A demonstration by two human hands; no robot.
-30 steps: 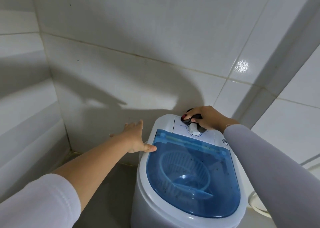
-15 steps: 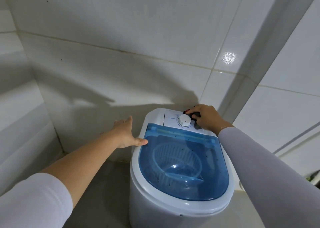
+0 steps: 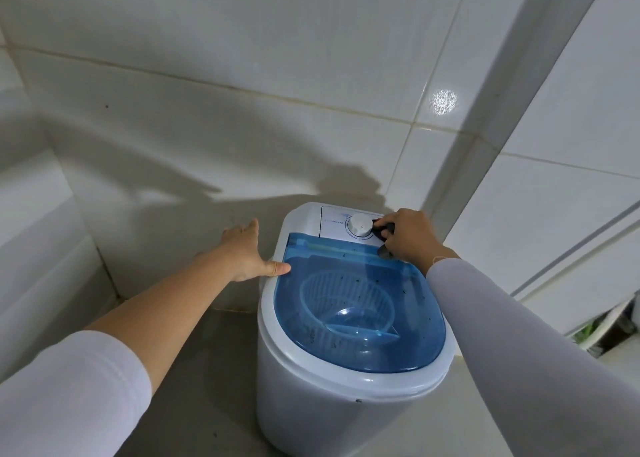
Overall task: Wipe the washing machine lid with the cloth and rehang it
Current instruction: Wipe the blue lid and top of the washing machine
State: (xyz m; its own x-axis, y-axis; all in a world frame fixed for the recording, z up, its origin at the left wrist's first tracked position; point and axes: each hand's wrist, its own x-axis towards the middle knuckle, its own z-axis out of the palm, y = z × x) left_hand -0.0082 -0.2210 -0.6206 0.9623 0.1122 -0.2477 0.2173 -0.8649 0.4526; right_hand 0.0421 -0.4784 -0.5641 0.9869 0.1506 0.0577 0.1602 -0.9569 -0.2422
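In a white-tiled corner, we clench a dark cloth point(image 3: 382, 232) in our right hand point(image 3: 408, 238) at the washing machine point(image 3: 311, 397) top's far right corner, beside its dial point(image 3: 360, 226). Our left hand point(image 3: 247, 254), open, steadies the left rim. The speck-dotted blue lid point(image 3: 360, 318) wants long, overlapping passes.

A small white washing machine point(image 3: 332, 401) stands on the floor against a tiled wall. Its translucent blue lid point(image 3: 360, 304) lies shut and flat, speckled with dark specks, a basket visible through it. A dark cloth point(image 3: 382, 231), bunched up, sits on the white control panel just right of the round dial.
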